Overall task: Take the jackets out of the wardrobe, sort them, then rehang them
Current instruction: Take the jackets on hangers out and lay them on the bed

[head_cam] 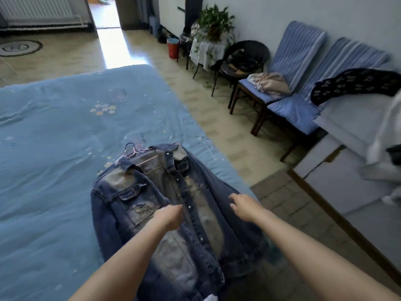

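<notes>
Head view, near to far: both forearms reaching fwd over bed edge. Left hand (168, 216) fingers curled, resting on denim jacket (165, 205) by snap placket; actual pinch can't tell. Right hand (244, 206) knuckles bent on jacket's right side; grip on cloth can't tell. Hands apart. Jacket lying face up on blue bedspread (54, 148), near corner, open front, faded wash, ripped chest pocket, metal snaps, wire hanger (132, 149) at collar. Collar label unreadable; small print on bedspread too blurry. Right side: white cabinet (338, 161), blue-cushioned chairs (290, 105), beige cloth pile (270, 84), black chair (245, 59), potted plant (213, 22), red bucket (173, 47). Far left radiator (36, 7).
</notes>
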